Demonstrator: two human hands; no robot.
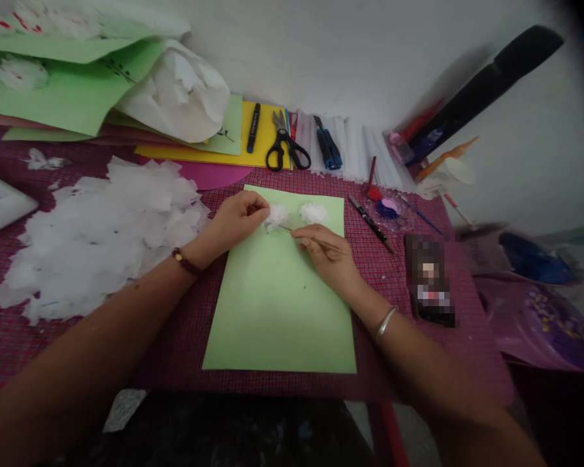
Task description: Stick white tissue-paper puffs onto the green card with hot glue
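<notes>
A light green paper sheet lies on the checked tablecloth in front of me. Near its top edge sit two fluffy white paper tufts, a left tuft and a right tuft. My left hand is closed in a pinch at the left tuft's outer edge. In my right hand is a thin brown stick, perhaps a slim paintbrush, its tip pointing at the lower side of the left tuft. Small dark marks show just under that tuft.
Loose white tissue pieces are heaped on the left. Behind the sheet lie scissors, a marker and a blue-black cutter. At right are a black pen, a paint palette and a blurred phone.
</notes>
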